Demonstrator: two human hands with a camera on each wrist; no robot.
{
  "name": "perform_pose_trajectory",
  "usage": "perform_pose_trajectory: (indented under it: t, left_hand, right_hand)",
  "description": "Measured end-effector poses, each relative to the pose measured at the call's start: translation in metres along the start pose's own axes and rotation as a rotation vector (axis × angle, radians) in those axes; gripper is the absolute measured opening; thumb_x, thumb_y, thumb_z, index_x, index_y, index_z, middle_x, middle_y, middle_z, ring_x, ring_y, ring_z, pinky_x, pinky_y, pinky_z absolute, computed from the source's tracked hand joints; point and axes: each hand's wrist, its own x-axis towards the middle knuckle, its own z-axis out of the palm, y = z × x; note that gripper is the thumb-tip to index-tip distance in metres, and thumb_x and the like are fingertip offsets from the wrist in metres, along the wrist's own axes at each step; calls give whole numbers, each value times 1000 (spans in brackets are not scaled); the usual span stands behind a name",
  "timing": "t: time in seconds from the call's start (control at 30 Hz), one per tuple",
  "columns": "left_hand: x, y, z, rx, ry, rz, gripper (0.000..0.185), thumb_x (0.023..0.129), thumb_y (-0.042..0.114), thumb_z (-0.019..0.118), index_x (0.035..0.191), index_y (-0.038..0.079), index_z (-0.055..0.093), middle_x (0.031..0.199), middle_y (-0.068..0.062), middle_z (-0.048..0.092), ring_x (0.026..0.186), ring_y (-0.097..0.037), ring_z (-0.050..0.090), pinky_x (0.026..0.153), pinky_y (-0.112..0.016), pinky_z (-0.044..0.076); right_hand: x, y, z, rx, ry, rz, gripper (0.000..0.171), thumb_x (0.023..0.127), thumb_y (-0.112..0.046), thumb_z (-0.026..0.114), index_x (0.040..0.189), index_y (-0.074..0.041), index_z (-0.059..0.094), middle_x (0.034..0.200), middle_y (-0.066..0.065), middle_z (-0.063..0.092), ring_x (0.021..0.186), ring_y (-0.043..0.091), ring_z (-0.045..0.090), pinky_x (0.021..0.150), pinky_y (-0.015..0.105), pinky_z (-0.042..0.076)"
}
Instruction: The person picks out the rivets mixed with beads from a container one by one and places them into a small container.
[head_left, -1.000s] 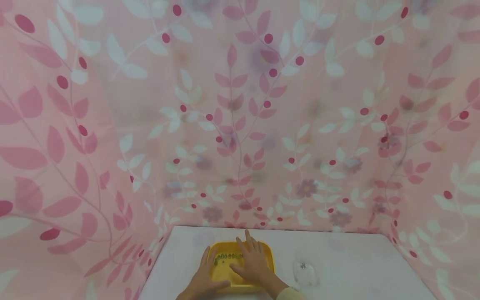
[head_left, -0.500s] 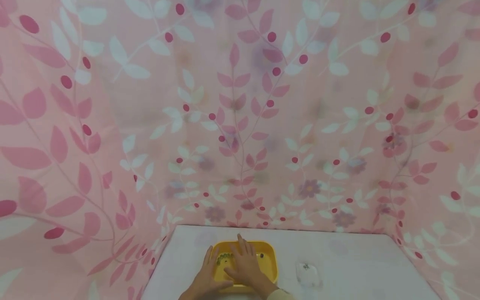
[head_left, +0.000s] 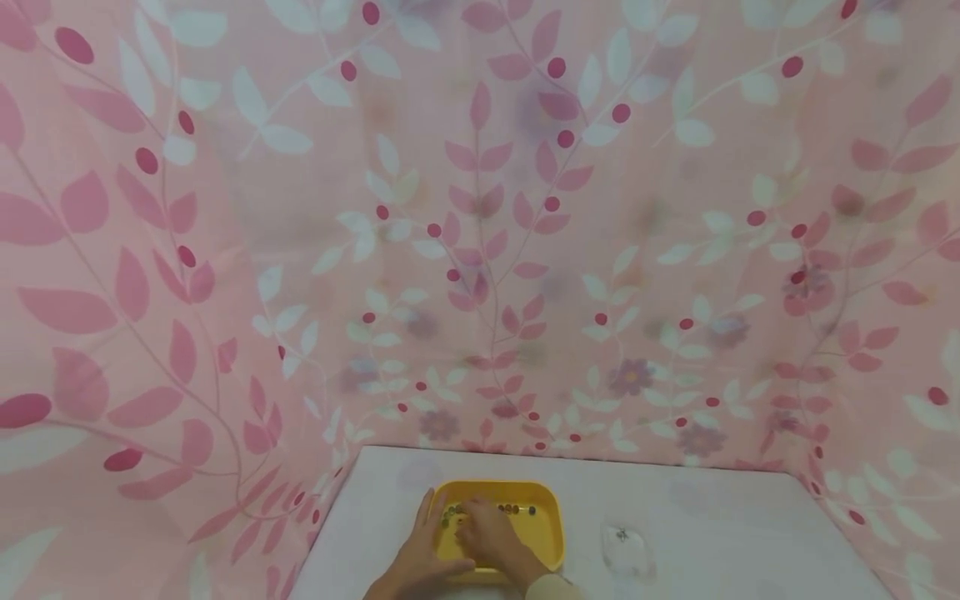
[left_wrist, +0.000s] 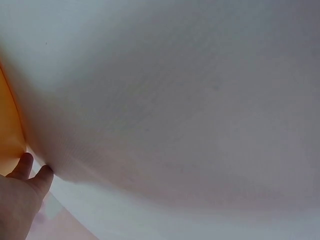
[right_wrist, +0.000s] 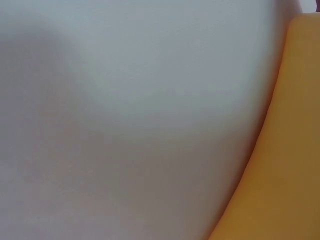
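In the head view, a yellow tray (head_left: pixel 536 542) sits on the white table, with a row of small round glass-like beads (head_left: pixel 510 509) near its back wall. My left hand (head_left: pixel 423 550) rests at the tray's front left corner, fingers straight along the left side and thumb spread over the front edge. In the left wrist view, two fingertips (left_wrist: pixel 45 172) are right at the outside of the tray (left_wrist: pixel 9 120). My right hand (head_left: pixel 489 533) reaches down inside the tray, fingers bent toward small beads at the left; I cannot tell if it pinches one.
A clear plastic bag or packet (head_left: pixel 626 550) with a small dark mark lies on the table to the right of the tray. Pink leaf-patterned curtains (head_left: pixel 480 250) hang behind and at both sides of the white table (head_left: pixel 705 533).
My right hand has drawn its raised, straight fingers down and bent them toward the beads, uncovering more of the row. The left hand stays at the tray's corner. The view shifted slightly.
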Motion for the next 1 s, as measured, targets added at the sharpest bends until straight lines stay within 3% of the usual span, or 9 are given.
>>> perform_pose_trajectory:
  t: [0.1, 0.27, 0.5, 0.63, 0.8, 1.0]
  left_hand:
    - [-1, 0, 1, 5, 0, 13, 122, 72, 55, 82, 160, 13, 9, 163, -28, -1, 128, -58, 43, 77, -64, 53]
    - [-2, 0, 3, 0, -4, 24, 122, 72, 54, 83, 160, 13, 8, 162, -30, -2, 128, -60, 41, 77, -64, 53]
    - [1, 3, 6, -20, -11, 30, 119, 74, 55, 81, 160, 13, 12, 162, -30, -2, 129, -59, 40, 79, -63, 53]
    - [0, 2, 6, -14, -12, 25, 118, 74, 56, 81, 160, 14, 12, 162, -30, -3, 129, -59, 41, 77, -62, 54]
    - [-2, 4, 1, -6, -24, 3, 117, 76, 55, 80, 160, 14, 11, 162, -30, -4, 126, -60, 43, 74, -61, 54]
    - [-1, 6, -2, 8, -20, -13, 117, 75, 58, 79, 160, 13, 13, 162, -29, -3, 127, -56, 45, 77, -58, 55]
  right_hand:
    - [2, -1, 4, 1, -59, 12, 30, 82, -19, 76, 109, -9, 70, 103, 4, 68, 89, 15, 64, 79, 32, 55]
    - [2, 0, 10, -27, -84, -1, 32, 81, -21, 76, 111, -11, 71, 101, 2, 67, 86, 12, 62, 76, 30, 54]
    - [4, 3, 10, -48, -118, 57, 33, 82, -22, 76, 114, -14, 71, 109, 2, 68, 97, 18, 64, 83, 36, 55]
    - [6, 1, 10, -63, -134, 43, 23, 82, -20, 76, 104, -14, 73, 99, -1, 66, 89, 14, 62, 80, 33, 54]
    - [9, 1, 13, 25, -159, 67, 5, 83, -12, 75, 88, -11, 76, 90, -3, 64, 82, 13, 59, 80, 34, 53]
    - [10, 7, 18, 114, -152, 132, 7, 83, -6, 74, 85, -12, 77, 82, -4, 68, 80, 13, 61, 81, 35, 54]
